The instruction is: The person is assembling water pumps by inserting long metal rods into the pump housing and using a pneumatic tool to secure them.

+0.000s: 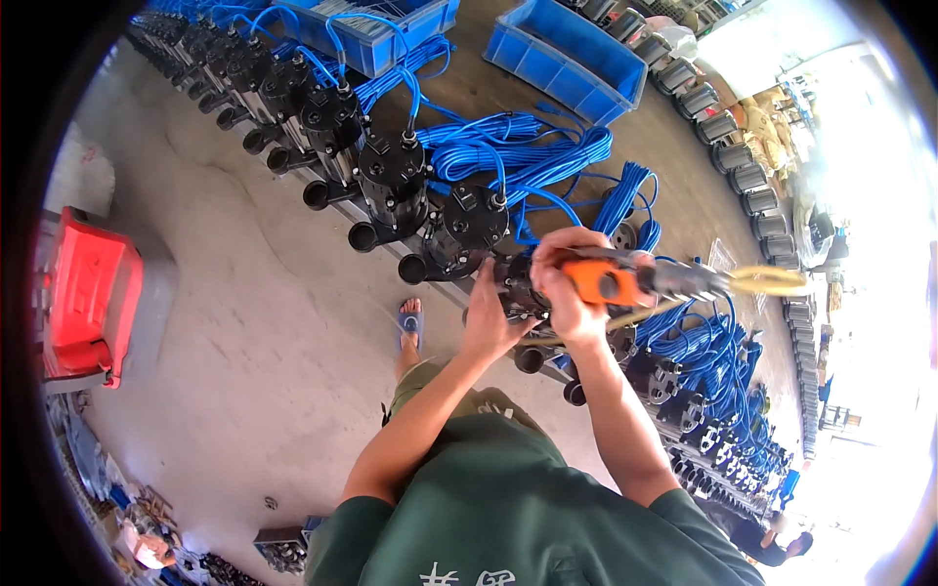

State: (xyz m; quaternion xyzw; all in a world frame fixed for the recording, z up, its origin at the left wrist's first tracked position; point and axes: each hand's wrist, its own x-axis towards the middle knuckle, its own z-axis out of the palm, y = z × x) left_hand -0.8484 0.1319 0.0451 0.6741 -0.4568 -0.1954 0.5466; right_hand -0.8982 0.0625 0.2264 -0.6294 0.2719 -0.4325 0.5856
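A row of black-topped submersible pumps (393, 171) with metal bodies runs diagonally past me, each with a blue cable. My left hand (490, 317) is closed against the side of one black pump (518, 288), thumb and fingers spread round its body. My right hand (569, 288) grips an orange-and-black power driver (601, 280) held over that pump, slightly blurred. A yellow hose (772, 281) shows beyond the driver's far end. The driver's working tip is hidden behind my right hand and the pump.
Coiled blue cables (528, 146) lie behind the pumps. Two blue crates (567, 63) stand farther back. A red bin (93, 298) is at left. Metal cylinders (747, 176) line the right side. Another person (767, 542) is at lower right.
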